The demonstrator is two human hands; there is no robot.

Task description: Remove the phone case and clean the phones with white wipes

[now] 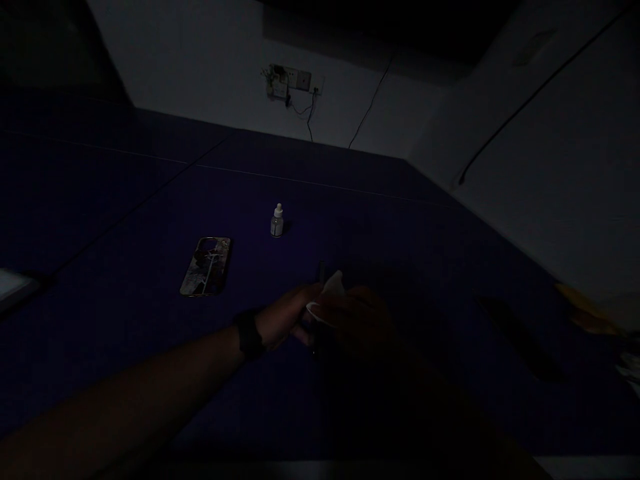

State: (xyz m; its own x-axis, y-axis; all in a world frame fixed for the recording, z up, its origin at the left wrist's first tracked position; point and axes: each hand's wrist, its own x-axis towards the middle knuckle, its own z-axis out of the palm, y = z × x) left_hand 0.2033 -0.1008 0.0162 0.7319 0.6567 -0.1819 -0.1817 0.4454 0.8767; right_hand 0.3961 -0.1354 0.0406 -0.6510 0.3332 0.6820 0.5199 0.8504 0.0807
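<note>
In dim light, my left hand (293, 317), with a dark watch (249, 335) on its wrist, is closed around a dark slim object (321, 271). Only the ends of that object show, so its kind is unclear. My right hand (357, 312) lies deep in shadow, closed on a white tissue (334, 285) that it presses against the object. A patterned phone case (206, 268) lies flat to the left of my hands. Beyond them stands a small dropper bottle (277, 223) with a white cap, upright.
The things rest on a dark blue tabletop (260, 193). At the far wall are sockets (296, 79) with hanging cables. A dark flat item (520, 337) lies on the right, near something yellow (585, 310). A pale object (15, 285) sits at the left edge.
</note>
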